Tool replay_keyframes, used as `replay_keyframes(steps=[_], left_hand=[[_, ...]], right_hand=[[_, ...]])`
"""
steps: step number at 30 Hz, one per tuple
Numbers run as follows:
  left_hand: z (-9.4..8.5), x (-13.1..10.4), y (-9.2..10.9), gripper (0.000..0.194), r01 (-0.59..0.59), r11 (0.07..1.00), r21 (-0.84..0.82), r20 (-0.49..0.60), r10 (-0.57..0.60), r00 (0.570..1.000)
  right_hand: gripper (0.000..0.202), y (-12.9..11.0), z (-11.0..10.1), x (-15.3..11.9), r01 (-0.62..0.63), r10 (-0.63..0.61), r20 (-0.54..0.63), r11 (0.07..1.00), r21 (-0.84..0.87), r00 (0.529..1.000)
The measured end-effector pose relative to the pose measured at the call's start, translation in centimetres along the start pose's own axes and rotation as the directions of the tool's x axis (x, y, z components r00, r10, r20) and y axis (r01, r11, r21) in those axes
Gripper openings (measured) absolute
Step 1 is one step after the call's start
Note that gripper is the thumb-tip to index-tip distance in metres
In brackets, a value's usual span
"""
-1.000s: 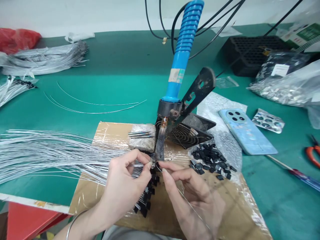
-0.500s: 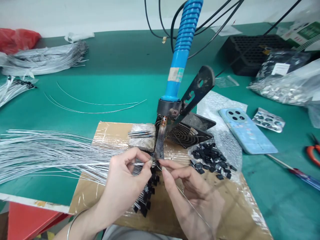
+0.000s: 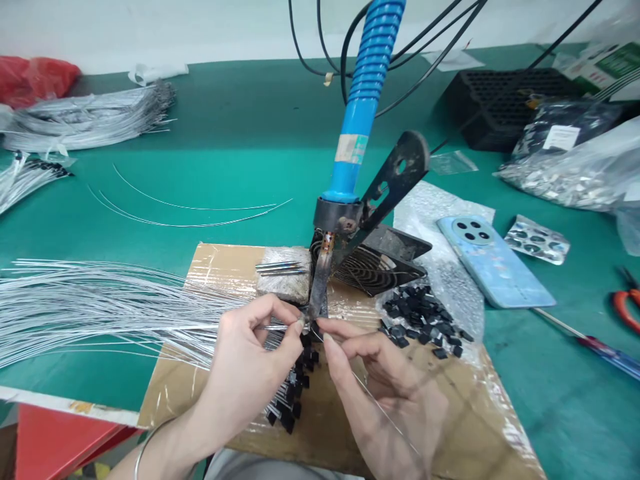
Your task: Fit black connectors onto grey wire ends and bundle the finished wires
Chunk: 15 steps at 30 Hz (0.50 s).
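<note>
While the blue soldering iron (image 3: 344,177) leans in its stand, tip downward, the person works right at that tip. From where I'm standing, the left hand (image 3: 255,367) has thumb and forefinger pinched on a small piece just beside the tip; the fingers hide most of it, so its shape escapes me. The right hand (image 3: 385,400) pinches a thin wire (image 3: 367,393), its far end close under the tip. In front of the iron, a cluster of black ends (image 3: 290,405) lies over the cardboard (image 3: 313,443); those look done to me. To the iron's right, loose black pieces (image 3: 420,313) suggest plenty is left. Silver strands (image 3: 125,313) spread to its left; how many lack ends, I can't tell.
</note>
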<state>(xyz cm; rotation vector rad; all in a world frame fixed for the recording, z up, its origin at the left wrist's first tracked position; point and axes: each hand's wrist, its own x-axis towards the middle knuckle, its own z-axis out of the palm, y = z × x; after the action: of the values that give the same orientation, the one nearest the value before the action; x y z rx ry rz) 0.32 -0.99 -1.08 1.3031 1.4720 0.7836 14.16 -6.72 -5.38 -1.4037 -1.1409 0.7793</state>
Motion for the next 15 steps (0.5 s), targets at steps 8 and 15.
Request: replay_keyframes(steps=[8,15], left_hand=[[0.1,-0.2,-0.3,0.015,0.003,1.000,0.029,0.015,-0.003,1.000],[-0.4,-0.3,-0.9,0.014,-0.006,1.000,0.020,0.009,0.006,1.000]], right_hand=[[0.017,0.3,0.0,-0.1,0.015,-0.014,0.024,1.000,-0.005,1.000],[0.015,1.7,-2.4,0.2,-0.003,-0.010,-0.110,0.994,-0.113,0.994]])
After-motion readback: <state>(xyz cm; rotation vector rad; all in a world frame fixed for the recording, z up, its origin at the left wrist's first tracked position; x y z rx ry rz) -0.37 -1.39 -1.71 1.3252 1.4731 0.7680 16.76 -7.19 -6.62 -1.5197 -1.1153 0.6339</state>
